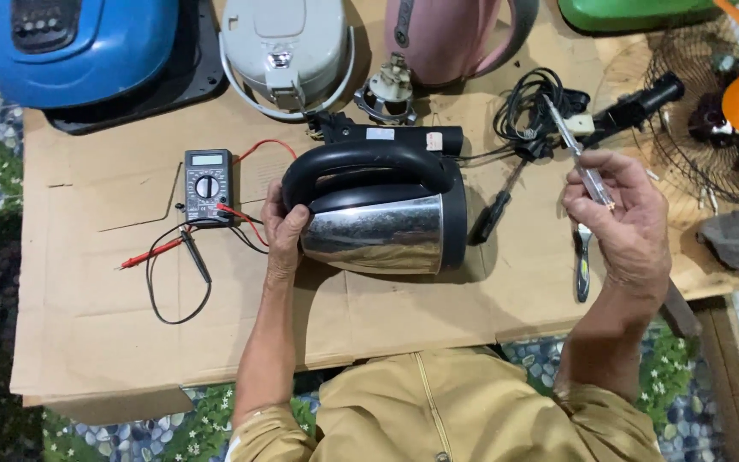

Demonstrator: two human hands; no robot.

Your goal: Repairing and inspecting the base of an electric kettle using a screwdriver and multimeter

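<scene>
The kettle (382, 224), steel-bodied with a black handle, lies on its side at the centre of the frame on a sheet of cardboard (87, 316). The left hand (284, 235) wraps its fingers around the kettle's upper end, at centre left; this grip appears to steady the body against rolling. The right hand (622, 214), at centre right, is raised clear of the surface and pinches a slim screwdriver (576, 154) between thumb and fingers, tip pointing toward the top of the frame, seemingly held ready or under inspection.

A multimeter (208, 184) sits left of the kettle, its red and black probes (168, 248) laid loose beside it. A second screwdriver (498, 205) with a black handle lies just right of the kettle.

Whether the kettle holds anything cannot be told. Other appliances line the top edge; their contents are not visible.
</scene>
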